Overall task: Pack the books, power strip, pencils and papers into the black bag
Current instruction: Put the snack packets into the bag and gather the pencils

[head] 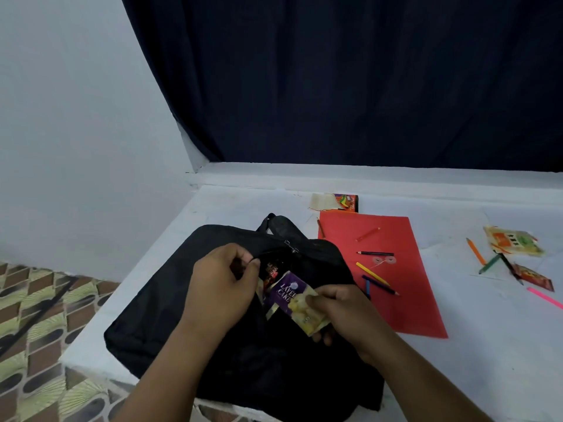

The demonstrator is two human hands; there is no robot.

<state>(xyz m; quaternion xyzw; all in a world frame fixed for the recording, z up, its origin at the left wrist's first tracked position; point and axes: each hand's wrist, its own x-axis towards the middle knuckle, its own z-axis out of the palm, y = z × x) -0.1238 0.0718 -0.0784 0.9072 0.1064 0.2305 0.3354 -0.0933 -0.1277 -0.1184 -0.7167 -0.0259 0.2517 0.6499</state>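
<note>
**Wrappers held at the bag's open pocket**

The black bag point(170, 315) is laid flat on the white desk point(487, 345), at 7 o'clock from the red paper point(393, 300). The edge of the bag's opening is pinched by the left hand point(222, 281), fingers curled. A purple cake wrapper point(297, 300) is gripped by the right hand point(341, 312), half inside the opening. Loose pencils point(373, 274) are scattered on the red paper; more pencils and wrappers point(515, 240) are seen at 3 o'clock from it. A small book point(344, 202) is set at 12 o'clock from the paper.
</note>
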